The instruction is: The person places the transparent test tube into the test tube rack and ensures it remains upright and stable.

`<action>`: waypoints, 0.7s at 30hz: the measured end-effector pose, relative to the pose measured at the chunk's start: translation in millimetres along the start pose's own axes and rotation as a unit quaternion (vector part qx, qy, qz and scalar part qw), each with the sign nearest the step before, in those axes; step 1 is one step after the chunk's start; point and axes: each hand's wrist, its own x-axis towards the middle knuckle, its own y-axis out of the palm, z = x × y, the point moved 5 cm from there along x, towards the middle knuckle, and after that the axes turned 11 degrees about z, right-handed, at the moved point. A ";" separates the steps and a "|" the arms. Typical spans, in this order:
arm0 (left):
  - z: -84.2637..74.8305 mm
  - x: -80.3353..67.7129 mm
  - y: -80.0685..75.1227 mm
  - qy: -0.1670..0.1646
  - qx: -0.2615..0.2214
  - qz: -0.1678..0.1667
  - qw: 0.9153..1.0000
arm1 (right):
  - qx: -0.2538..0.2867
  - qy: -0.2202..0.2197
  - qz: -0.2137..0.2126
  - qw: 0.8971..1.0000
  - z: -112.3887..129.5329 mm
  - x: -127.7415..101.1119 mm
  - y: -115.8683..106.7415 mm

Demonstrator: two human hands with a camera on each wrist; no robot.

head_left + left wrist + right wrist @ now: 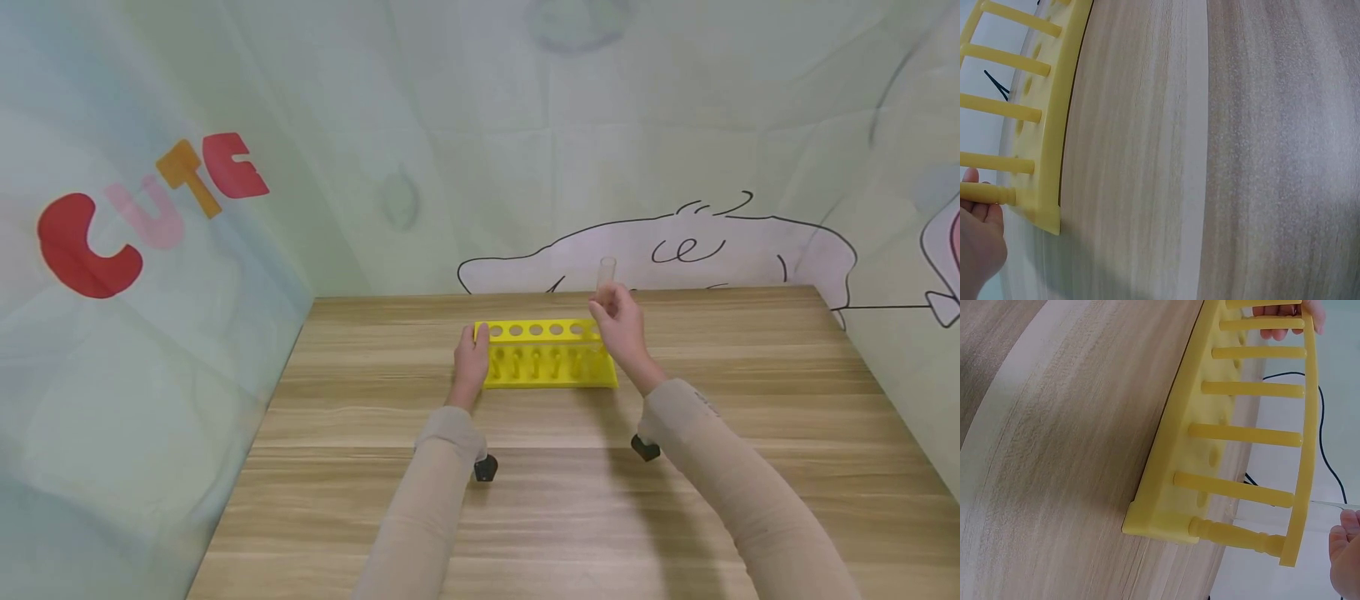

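Observation:
A yellow test tube rack (546, 354) stands on the wooden table (525, 500), with a row of empty holes along its top. My left hand (471, 358) grips the rack's left end; its fingers (979, 215) show beside the rack's corner (1044, 187). My right hand (619, 321) pinches a clear glass test tube (606, 271), held upright just above the rack's right end. In the right wrist view the rack (1235, 444) fills the middle, the tube (1285, 514) shows faintly behind it, and my fingertips (1344, 550) sit at the right edge.
A printed fabric backdrop (525, 167) closes in the table at the back and on both sides. Two small black camera mounts (486, 468) (645, 448) hang under my wrists. Bare wood stretches toward me in front of the rack.

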 end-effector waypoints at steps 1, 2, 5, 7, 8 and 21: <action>0.1 0.2 0.0 0.001 0.000 0.000 1.000 | -0.001 0.001 0.000 1.000 -0.5 0.2 0.1; 0.3 0.3 0.0 0.000 0.000 0.000 1.000 | -0.001 0.003 -0.001 1.000 -1.0 0.4 0.2; 0.3 0.4 0.1 0.002 0.002 -0.001 1.000 | -0.004 0.006 -0.003 1.000 -2.5 0.8 0.5; 0.0 0.3 0.1 0.003 0.003 -0.001 1.000 | -0.005 0.007 -0.004 1.000 -3.5 1.1 0.8; -0.1 0.2 0.1 0.003 0.005 -0.002 1.000 | -0.007 0.008 -0.004 1.000 -4.0 1.1 0.9; -1.6 -1.1 -0.5 -0.001 0.009 -0.002 1.000 | -0.003 0.002 0.006 1.000 -2.7 -1.4 1.4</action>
